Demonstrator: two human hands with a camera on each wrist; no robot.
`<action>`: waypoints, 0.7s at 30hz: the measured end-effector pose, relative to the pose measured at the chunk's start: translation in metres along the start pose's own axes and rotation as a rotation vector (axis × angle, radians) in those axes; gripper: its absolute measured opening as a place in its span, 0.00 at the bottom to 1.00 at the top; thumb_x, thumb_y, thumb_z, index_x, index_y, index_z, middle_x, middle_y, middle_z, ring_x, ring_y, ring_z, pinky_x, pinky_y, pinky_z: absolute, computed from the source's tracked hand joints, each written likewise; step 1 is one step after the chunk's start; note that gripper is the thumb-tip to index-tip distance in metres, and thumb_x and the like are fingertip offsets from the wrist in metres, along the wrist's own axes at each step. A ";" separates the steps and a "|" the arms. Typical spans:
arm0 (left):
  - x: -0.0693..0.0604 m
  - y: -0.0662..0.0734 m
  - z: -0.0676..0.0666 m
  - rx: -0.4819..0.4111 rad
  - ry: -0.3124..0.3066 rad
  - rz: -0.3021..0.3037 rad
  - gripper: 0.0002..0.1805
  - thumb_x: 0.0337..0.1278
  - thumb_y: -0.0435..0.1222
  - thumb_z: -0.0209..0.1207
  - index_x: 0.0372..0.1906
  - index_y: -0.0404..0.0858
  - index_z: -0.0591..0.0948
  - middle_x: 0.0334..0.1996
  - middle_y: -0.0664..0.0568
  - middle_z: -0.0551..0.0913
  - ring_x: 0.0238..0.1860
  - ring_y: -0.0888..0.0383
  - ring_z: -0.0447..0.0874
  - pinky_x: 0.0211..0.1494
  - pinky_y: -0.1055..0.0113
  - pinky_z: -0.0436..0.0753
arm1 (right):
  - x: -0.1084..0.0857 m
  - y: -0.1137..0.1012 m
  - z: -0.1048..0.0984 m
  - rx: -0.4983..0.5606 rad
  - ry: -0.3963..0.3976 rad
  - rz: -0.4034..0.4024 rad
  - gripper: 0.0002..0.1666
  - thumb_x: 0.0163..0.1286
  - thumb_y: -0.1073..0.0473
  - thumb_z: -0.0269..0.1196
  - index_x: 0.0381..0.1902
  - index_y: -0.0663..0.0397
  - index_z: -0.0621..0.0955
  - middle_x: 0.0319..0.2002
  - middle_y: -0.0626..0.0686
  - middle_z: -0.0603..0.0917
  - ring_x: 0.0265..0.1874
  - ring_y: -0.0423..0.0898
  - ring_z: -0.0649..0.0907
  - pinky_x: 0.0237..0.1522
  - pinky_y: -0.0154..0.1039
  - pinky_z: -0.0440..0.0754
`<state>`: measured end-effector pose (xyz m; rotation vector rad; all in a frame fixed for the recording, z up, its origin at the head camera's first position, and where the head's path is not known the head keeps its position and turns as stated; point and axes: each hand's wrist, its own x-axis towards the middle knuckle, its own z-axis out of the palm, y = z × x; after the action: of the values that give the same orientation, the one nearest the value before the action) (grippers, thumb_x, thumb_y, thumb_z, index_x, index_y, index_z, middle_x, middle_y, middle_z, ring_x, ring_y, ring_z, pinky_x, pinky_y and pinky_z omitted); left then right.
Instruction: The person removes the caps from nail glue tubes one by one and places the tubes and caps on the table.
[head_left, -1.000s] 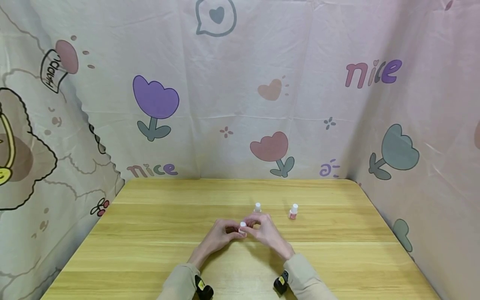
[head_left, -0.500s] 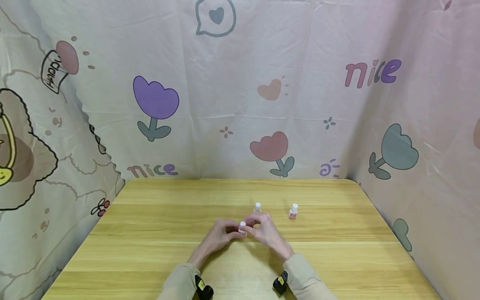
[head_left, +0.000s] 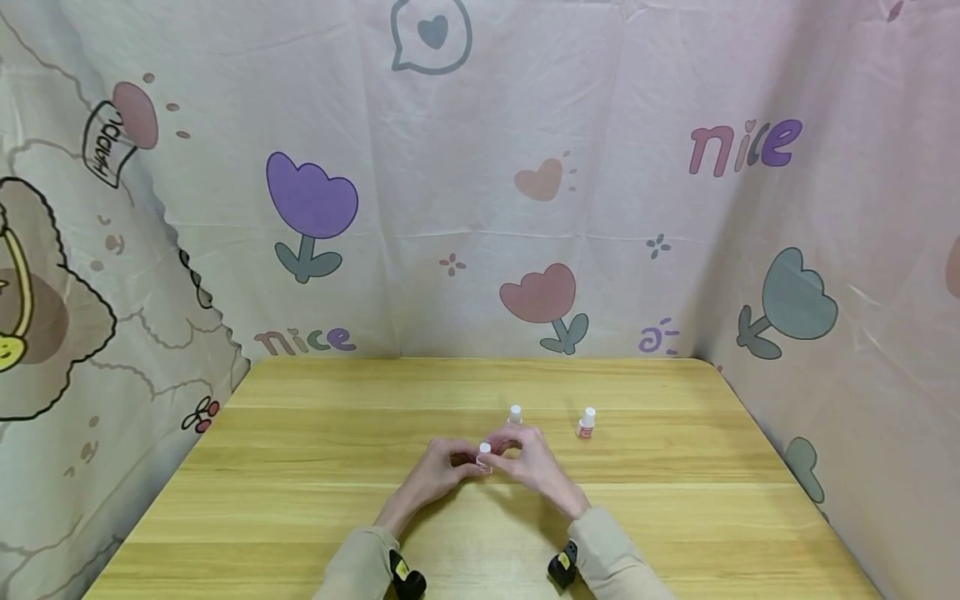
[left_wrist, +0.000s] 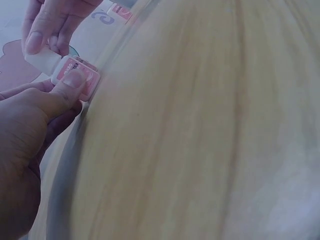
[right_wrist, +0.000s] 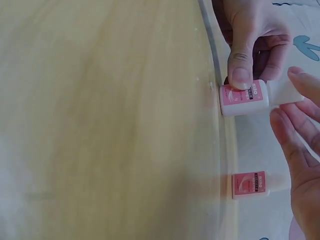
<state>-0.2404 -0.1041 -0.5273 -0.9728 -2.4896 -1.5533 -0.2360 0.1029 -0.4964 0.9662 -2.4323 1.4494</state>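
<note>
While the left hand [head_left: 437,471] pinches one bottle [head_left: 485,461] of three, its label [right_wrist: 255,92] partly covered, the right hand [head_left: 531,461] grips the cap [head_left: 485,447]; a second bottle [head_left: 515,414], lower part hidden, shows behind at one o'clock, a third bottle [head_left: 587,424] on the counter [head_left: 337,458] at two o'clock.

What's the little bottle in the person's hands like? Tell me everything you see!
The little bottle is white and looks plastic, with a pink printed label and a white cap on top. It's upright; I can't tell if its base touches the wooden table. The left hand pinches its body, and the right hand holds the cap.
</note>
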 end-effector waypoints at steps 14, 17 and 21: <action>0.000 -0.003 0.000 0.019 0.014 0.043 0.06 0.55 0.33 0.70 0.39 0.42 0.90 0.35 0.52 0.92 0.38 0.68 0.87 0.43 0.72 0.85 | 0.001 -0.004 0.001 -0.003 0.048 0.002 0.04 0.61 0.67 0.72 0.34 0.60 0.87 0.31 0.55 0.88 0.30 0.40 0.86 0.41 0.36 0.88; 0.000 -0.004 0.000 0.024 0.018 0.042 0.06 0.55 0.34 0.70 0.39 0.43 0.90 0.36 0.52 0.92 0.39 0.68 0.87 0.44 0.72 0.85 | 0.000 -0.004 0.001 0.016 0.032 0.004 0.04 0.61 0.68 0.71 0.35 0.61 0.87 0.33 0.55 0.88 0.32 0.41 0.86 0.43 0.37 0.88; -0.001 -0.003 0.000 0.033 0.021 0.033 0.06 0.55 0.35 0.70 0.39 0.43 0.89 0.36 0.53 0.92 0.39 0.68 0.86 0.45 0.72 0.85 | 0.001 -0.003 0.001 0.024 0.017 -0.008 0.06 0.60 0.69 0.71 0.36 0.62 0.87 0.33 0.56 0.88 0.32 0.42 0.87 0.45 0.38 0.88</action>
<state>-0.2419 -0.1057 -0.5300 -0.9834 -2.4643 -1.4997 -0.2343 0.1005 -0.4945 0.9632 -2.4025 1.4813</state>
